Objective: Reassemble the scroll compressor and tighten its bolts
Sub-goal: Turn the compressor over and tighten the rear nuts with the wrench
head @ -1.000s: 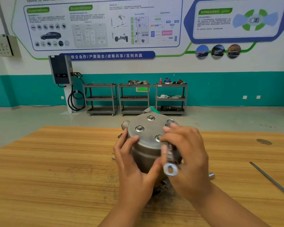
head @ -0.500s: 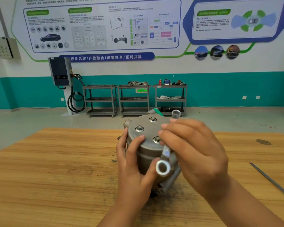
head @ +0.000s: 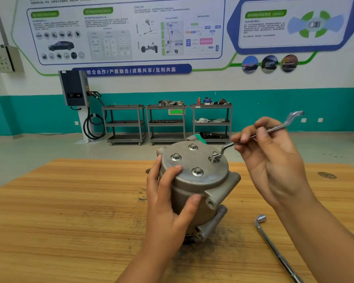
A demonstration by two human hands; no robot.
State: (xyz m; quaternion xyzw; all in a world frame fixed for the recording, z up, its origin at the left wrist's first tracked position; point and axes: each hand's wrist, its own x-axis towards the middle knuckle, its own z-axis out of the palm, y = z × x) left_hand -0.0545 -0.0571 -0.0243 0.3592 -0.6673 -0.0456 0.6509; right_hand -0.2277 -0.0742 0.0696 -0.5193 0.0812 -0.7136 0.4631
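Note:
The grey metal scroll compressor [head: 200, 186] stands on end on the wooden table [head: 70, 211], its round cover facing up with several bolts [head: 197, 171] in it. My left hand [head: 168, 207] grips the housing's left side, thumb on the front. My right hand [head: 272, 158] pinches the shank of an offset ring spanner [head: 260, 133]. The spanner's lower ring sits on the right-hand bolt [head: 214, 158] of the cover, and its other end points up and to the right.
An L-shaped socket wrench [head: 274, 248] lies on the table at the right, near my right forearm. A round mark [head: 327, 175] shows on the table's far right. Three metal carts [head: 168, 123] and a wall charger [head: 74, 88] stand across the room.
My right hand has swung the spanner from in front of the compressor up and to the right, and set its ring on the right-hand bolt. My left hand keeps its hold.

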